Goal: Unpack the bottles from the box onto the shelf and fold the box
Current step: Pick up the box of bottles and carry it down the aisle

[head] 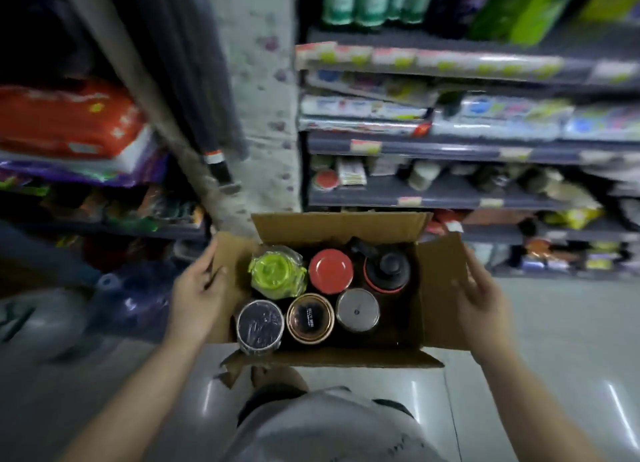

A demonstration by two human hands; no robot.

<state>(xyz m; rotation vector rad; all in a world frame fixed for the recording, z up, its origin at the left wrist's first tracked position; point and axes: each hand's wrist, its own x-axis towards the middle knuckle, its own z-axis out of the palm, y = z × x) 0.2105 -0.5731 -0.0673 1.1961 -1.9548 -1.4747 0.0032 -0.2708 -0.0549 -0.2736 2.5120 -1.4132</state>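
Observation:
An open cardboard box [426, 288] hangs in front of me with its flaps spread. Inside stand several bottles seen from above: a lime-green lid in plastic wrap [277, 271], a red lid [330, 271], a black flip-top [388, 269], a wrapped dark lid [259, 324], a copper-rimmed lid [310, 318] and a grey lid [357, 310]. My left hand [197, 297] grips the left flap and side. Against the right flap presses my right hand [479, 297], fingers wrapped at its edge.
Store shelves [450, 150] with price strips run across the right, stacked with packets and jars. A concrete pillar [266, 115] rises behind the box. Bags and packets fill the left racks [69, 122]. Glossy floor tiles [554, 340] lie below.

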